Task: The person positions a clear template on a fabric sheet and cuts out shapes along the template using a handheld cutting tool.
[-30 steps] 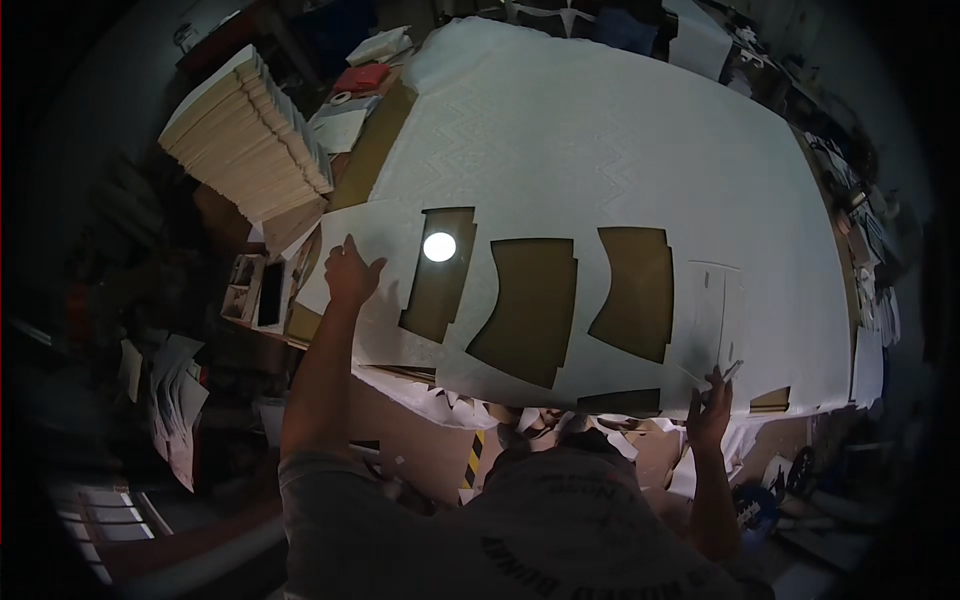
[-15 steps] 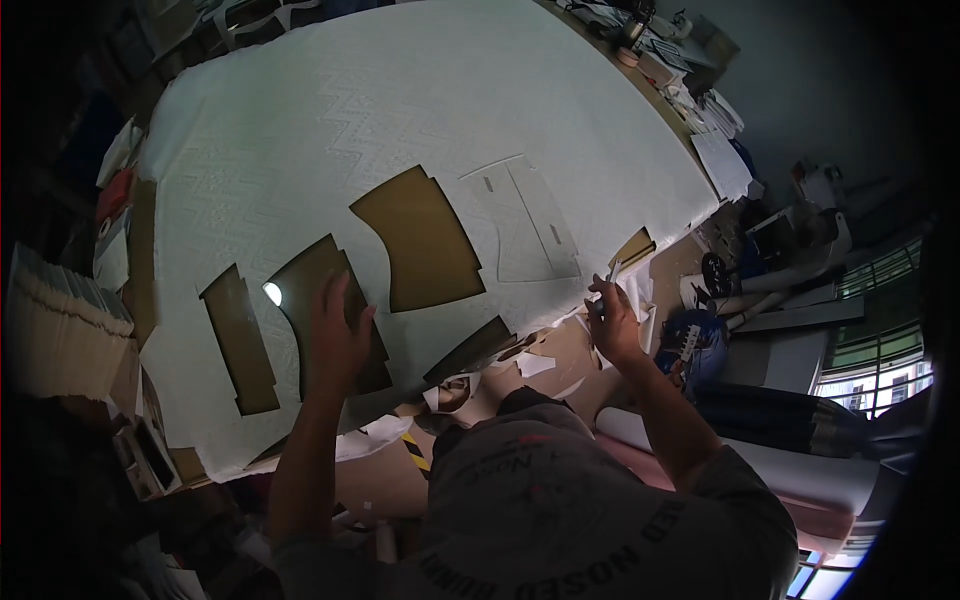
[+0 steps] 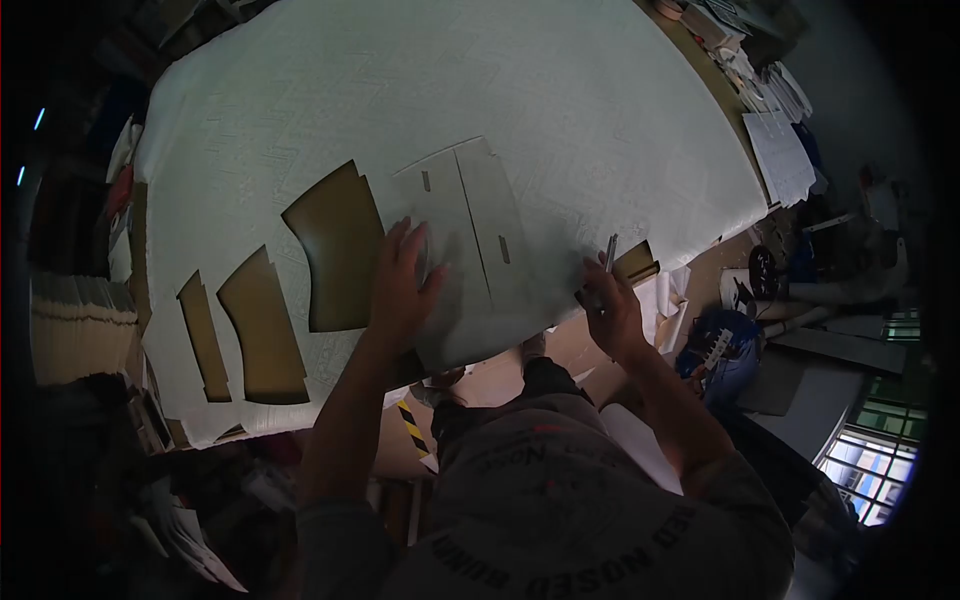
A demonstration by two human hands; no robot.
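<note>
A pale, see-through template (image 3: 465,225) with a long dark line and two short slots lies on the white patterned sheet (image 3: 240,130), reaching toward the near edge. At its left side is my left hand (image 3: 405,275), fingers apart and holding nothing; whether the fingertips touch it, I cannot tell. My right hand (image 3: 610,305) is closed around a slim silver tool that looks like a utility knife (image 3: 612,250), pointing up, right of the template. Left of my left hand a large curved opening (image 3: 335,245) in the sheet shows brown board beneath.
Two more brown cut-outs, a curved one (image 3: 265,330) and a narrow one (image 3: 205,335), lie at the left. A small one (image 3: 638,262) is by the right edge. Stacked sheets (image 3: 85,330) stand at far left. Papers (image 3: 778,155) lie at far right.
The view has shifted right. The template has come closer to the near edge, and my left hand has moved right from a cut-out to the template's side. My right hand still grips the knife.
</note>
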